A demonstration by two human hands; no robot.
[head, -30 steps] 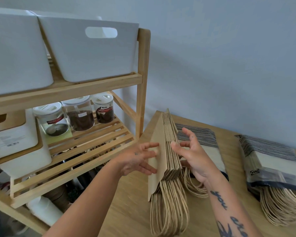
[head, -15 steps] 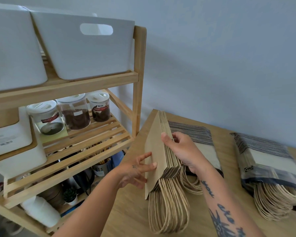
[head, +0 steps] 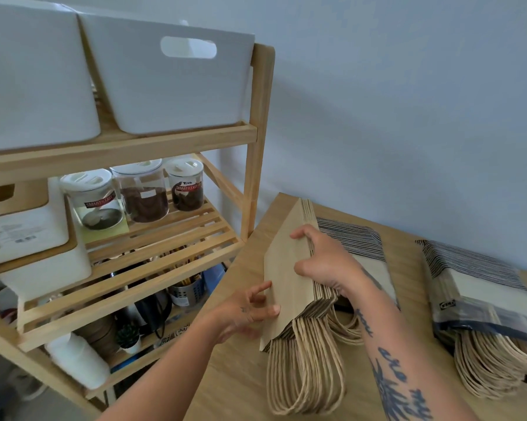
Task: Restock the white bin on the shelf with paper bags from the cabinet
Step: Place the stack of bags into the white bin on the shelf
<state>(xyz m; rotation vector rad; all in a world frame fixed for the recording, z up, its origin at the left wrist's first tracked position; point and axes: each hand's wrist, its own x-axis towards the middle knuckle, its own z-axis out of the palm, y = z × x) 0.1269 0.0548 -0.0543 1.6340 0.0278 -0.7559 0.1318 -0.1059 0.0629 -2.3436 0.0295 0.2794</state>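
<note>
Item 1. Paper bags: a stack of flat brown bags stood on edge on the tabletop, at about 5 o'clock in the view, twisted-cord handles trailing toward the viewer. Held upright, probably so that the stack can be squared and taken up as one block.

Item 2. Right hand: laid over the upper edge of the stack, thumb on the near face, fingers curled over the far side, clamped on the bags. This grip keeps the sheets from fanning out.

Item 3. Left hand: at the stack's lower left edge, 6 o'clock. Fingers spread apart, tips touching the outer bag's face; steadying it, not gripping.

Item 4. White bin: on the top tier of the wooden shelf, at 11 o'clock, slot handle facing the viewer. Its contents cannot be seen from this angle. A second white bin sits just beside it at 10 o'clock.

Item 5. Wrapped packs: one striped pack lies flat behind the right hand; another lies at 3 o'clock, apart from it, handles spilling from its open wrapper. Likely reserve stock.

Item 6. Jars: three lidded, on the middle tier, at 9 o'clock.

Status: bags not yet in the bin; lift judged next.
</note>
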